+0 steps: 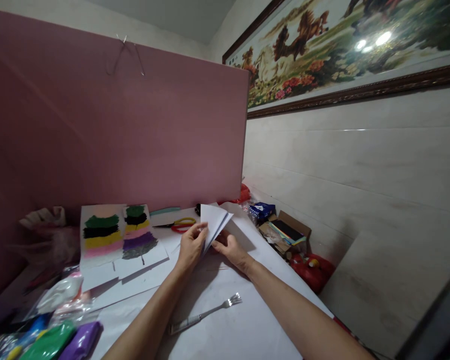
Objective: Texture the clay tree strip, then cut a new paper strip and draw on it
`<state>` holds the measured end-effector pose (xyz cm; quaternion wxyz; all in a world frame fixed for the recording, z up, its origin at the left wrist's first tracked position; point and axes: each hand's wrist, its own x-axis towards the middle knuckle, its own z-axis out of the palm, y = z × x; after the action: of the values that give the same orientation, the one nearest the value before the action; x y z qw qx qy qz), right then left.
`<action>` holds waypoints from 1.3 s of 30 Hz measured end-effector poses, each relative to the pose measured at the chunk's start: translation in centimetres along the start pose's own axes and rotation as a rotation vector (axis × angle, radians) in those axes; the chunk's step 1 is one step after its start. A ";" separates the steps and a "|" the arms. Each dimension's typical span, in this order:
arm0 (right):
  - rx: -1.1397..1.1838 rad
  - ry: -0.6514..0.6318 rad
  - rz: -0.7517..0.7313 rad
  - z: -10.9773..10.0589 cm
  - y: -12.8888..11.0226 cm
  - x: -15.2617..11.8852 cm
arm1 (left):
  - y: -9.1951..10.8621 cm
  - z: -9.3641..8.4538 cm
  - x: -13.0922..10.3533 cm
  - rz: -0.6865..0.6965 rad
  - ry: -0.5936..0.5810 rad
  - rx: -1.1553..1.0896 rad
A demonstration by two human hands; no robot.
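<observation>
Pinching one folded white paper (213, 223): left hand (191, 246), thumb and fingers closed on its left edge; right hand (233, 252), fingers closed at its lower right. Held above the white-covered table (225, 340). Probably light, flexible, easily creased; best gripped along the folds. Below: one fork (187, 323). Behind: pink panel (135, 125), pale wall (360, 175), framed picture (300, 47).

Dim room; twin glare spots on the picture glass (315, 55); soft shadows on the white tabletop (262, 310); blurred lower corners.
</observation>
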<state>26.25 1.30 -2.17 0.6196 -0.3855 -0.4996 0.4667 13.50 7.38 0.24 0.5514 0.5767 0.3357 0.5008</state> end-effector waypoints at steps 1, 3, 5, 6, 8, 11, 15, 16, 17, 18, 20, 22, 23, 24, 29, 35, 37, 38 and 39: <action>-0.002 -0.006 -0.001 0.0 0.0 0.0 | -0.1 -0.1 0.1 0.029 0.002 0.026; -0.012 -0.017 -0.012 -0.1 0.0 0.1 | -0.2 -0.1 0.1 0.097 -0.009 0.095; -0.021 -0.026 -0.024 -0.1 0.1 0.1 | -0.2 -0.1 0.0 0.151 -0.028 0.158; -0.027 -0.026 -0.027 -0.2 0.2 0.1 | -0.2 0.0 0.0 0.164 -0.037 0.174; -0.052 -0.010 -0.023 -0.3 0.4 0.2 | -0.1 0.1 -0.3 0.169 -0.053 0.185; -0.091 0.021 -0.019 -0.3 0.6 0.3 | 0.0 0.4 -0.5 0.158 -0.071 0.193; -0.086 -0.001 -0.038 -0.2 0.6 0.5 | -0.3 0.7 -0.5 0.108 -0.075 0.158; -0.088 -0.004 -0.041 -0.2 0.6 0.5 | -0.3 0.7 -0.4 0.096 -0.077 0.144; -0.091 -0.005 -0.041 -0.2 0.5 0.5 | -0.4 0.7 -0.4 0.086 -0.080 0.130; -0.094 -0.006 -0.040 -0.1 0.5 0.4 | -0.4 0.7 -0.3 0.076 -0.084 0.115; -0.089 -0.009 -0.041 -0.1 0.3 0.3 | -0.3 0.7 -0.3 0.059 -0.090 0.086; -0.077 -0.013 -0.044 0.0 0.2 0.2 | -0.2 0.6 -0.2 0.046 -0.093 0.062; -0.075 -0.015 -0.042 0.1 0.1 0.1 | -0.2 0.6 -0.2 0.040 -0.093 0.051; -0.076 -0.013 -0.039 0.1 0.0 0.1 | -0.2 0.6 -0.2 0.034 -0.093 0.042; -0.067 -0.013 -0.037 0.1 0.1 0.1 | -0.1 0.6 -0.3 0.018 -0.085 0.027; -0.050 -0.019 -0.045 -0.2 0.5 0.4 | -0.2 0.6 -0.1 0.061 -0.042 0.065; -0.036 -0.016 -0.044 -0.2 0.5 0.4 | -0.2 0.6 0.0 0.086 -0.016 0.078; -0.033 -0.015 -0.044 -0.2 0.4 0.3 | -0.3 0.6 0.0 0.096 -0.004 0.086; -0.036 -0.016 -0.041 -0.2 0.4 0.3 | -0.3 0.6 0.0 0.105 0.005 0.094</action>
<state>26.40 1.71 -2.52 0.6179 -0.3826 -0.5208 0.4479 14.15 7.21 0.00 0.4959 0.6175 0.3292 0.5142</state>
